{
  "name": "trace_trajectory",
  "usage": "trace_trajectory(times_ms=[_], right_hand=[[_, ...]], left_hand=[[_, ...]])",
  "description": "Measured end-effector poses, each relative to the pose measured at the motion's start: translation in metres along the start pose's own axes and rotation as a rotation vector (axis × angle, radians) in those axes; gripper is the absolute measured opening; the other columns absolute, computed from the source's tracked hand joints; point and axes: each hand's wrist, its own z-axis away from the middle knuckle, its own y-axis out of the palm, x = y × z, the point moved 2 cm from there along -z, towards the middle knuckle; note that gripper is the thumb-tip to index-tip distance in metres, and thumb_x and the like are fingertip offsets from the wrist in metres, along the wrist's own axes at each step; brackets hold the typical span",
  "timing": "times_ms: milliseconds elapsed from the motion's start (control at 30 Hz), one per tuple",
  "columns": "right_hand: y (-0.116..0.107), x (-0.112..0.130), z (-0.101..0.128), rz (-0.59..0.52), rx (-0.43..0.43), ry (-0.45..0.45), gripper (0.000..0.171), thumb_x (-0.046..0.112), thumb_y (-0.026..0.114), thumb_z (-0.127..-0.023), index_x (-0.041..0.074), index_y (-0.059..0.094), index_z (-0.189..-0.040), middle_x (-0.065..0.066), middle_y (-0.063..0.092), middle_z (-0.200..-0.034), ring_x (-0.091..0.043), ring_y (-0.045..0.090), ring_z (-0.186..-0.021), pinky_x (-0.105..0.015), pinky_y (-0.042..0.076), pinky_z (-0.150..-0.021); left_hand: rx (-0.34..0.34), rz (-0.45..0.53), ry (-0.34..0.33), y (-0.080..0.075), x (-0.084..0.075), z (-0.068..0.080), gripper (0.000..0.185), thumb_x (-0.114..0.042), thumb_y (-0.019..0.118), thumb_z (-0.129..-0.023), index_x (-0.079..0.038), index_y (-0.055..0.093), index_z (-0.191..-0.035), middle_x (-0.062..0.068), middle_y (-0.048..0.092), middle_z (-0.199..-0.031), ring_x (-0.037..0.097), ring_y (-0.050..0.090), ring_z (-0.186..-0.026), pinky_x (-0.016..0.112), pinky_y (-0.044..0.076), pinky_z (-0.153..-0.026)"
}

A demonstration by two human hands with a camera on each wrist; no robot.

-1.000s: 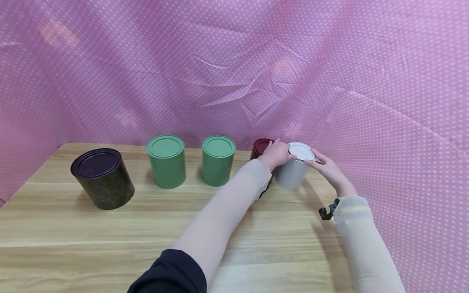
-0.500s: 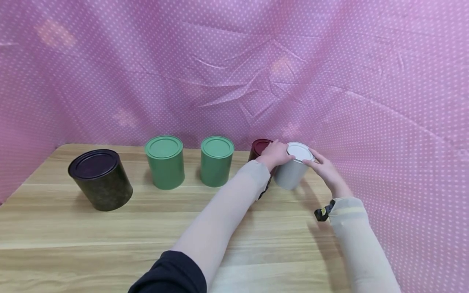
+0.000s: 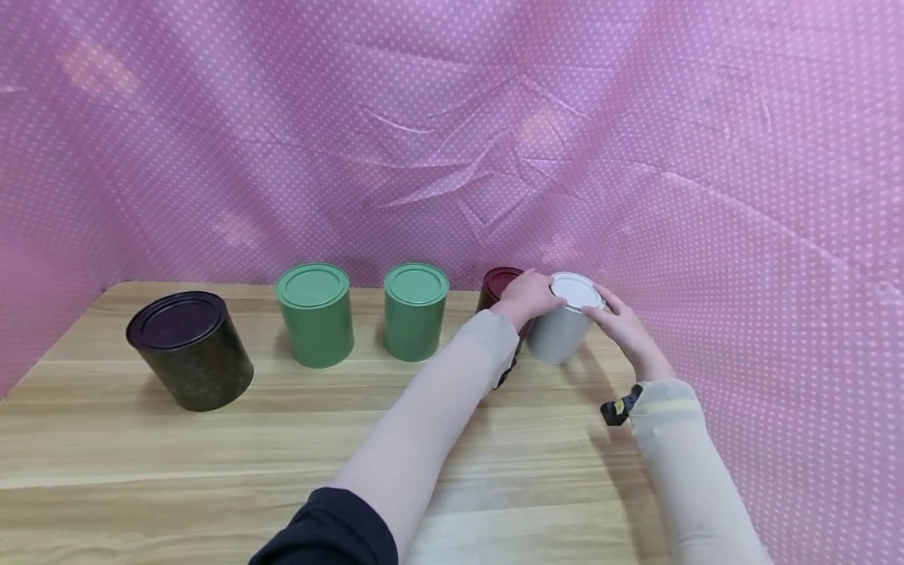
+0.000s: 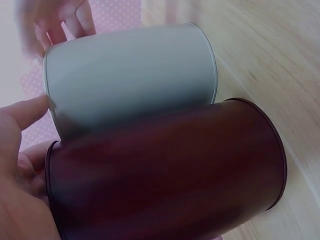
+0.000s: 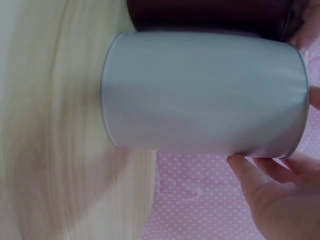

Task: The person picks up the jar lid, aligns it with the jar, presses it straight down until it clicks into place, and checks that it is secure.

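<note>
A silver-white lidded tin point(image 3: 558, 337) stands at the right end of the row, beside a dark red lidded tin point(image 3: 500, 280). My left hand point(image 3: 526, 297) reaches over the dark red lid and grips the white tin's left rim, its thumb on the edge. Some of its fingers are hidden behind the rims in the left wrist view. My right hand point(image 3: 630, 329) grips the white tin's upper right side, thumb in front and fingers behind. Close up, its fingertips point(image 5: 242, 167) press the wall near the lid end. Both tins stand side by side, overlapping in the left wrist view.
Two green lidded tins point(image 3: 415, 322) point(image 3: 318, 326) stand left of the dark red one. A wider black-brown tin point(image 3: 198, 361) stands at the far left. Pink dotted cloth point(image 3: 452, 141) hangs behind and along the right side of the wooden table point(image 3: 282, 471).
The view has shifted slightly, so the tins appear a little further left. Both hands stay at the white tin, and the right forearm has drawn slightly inward.
</note>
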Motion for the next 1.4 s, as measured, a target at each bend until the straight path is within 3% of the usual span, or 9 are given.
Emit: trace_trajectory(times_ms=[433,800,1000,1233,1400], right_hand=[[0.009,-0.008,0.004,-0.088,0.03,-0.019,0.077,0.03,0.056,-0.097,0.013,0.01,-0.157,-0.015,0.009,-0.163,-0.034,0.012,-0.149,-0.051,0.016,-0.12],[0.007,0.0,0.003,-0.186,0.047,-0.026,0.075,0.019,0.052,-0.099,0.004,0.004,-0.155,-0.016,0.002,-0.162,-0.031,0.007,-0.149,-0.044,0.015,-0.121],[0.006,0.004,0.002,-0.205,0.05,-0.038,0.073,0.015,0.049,-0.099,0.002,0.002,-0.154,-0.019,0.0,-0.162,-0.033,0.007,-0.149,-0.042,0.015,-0.121],[0.004,0.007,0.0,-0.158,0.024,-0.018,0.072,0.012,0.048,-0.098,0.002,0.004,-0.155,-0.019,0.003,-0.162,-0.034,0.01,-0.148,-0.044,0.017,-0.12],[0.005,0.013,-0.003,-0.191,0.063,-0.027,0.071,0.008,0.046,-0.098,0.001,0.003,-0.154,-0.02,0.002,-0.161,-0.034,0.013,-0.148,-0.04,0.019,-0.12]], left_hand=[[0.019,-0.03,-0.03,0.011,0.005,0.006,0.051,-0.05,0.058,-0.091,-0.025,0.059,-0.135,-0.002,0.06,-0.132,0.014,0.057,-0.116,0.033,0.051,-0.091],[-0.002,-0.017,-0.049,0.009,0.002,0.002,0.046,-0.049,0.061,-0.089,-0.027,0.063,-0.129,-0.006,0.064,-0.126,0.012,0.061,-0.107,0.029,0.052,-0.085],[-0.017,-0.003,-0.081,0.006,-0.002,0.002,0.037,-0.048,0.063,-0.087,-0.025,0.068,-0.116,-0.006,0.067,-0.115,0.012,0.062,-0.096,0.029,0.052,-0.078],[-0.034,-0.101,-0.073,0.006,-0.007,-0.001,0.031,-0.034,0.05,-0.093,-0.024,0.068,-0.116,-0.005,0.061,-0.132,0.013,0.057,-0.118,0.032,0.053,-0.088],[-0.035,-0.107,-0.03,-0.004,-0.001,0.001,0.02,-0.03,0.05,-0.094,-0.019,0.067,-0.092,-0.003,0.066,-0.113,0.015,0.062,-0.101,0.033,0.053,-0.08]])
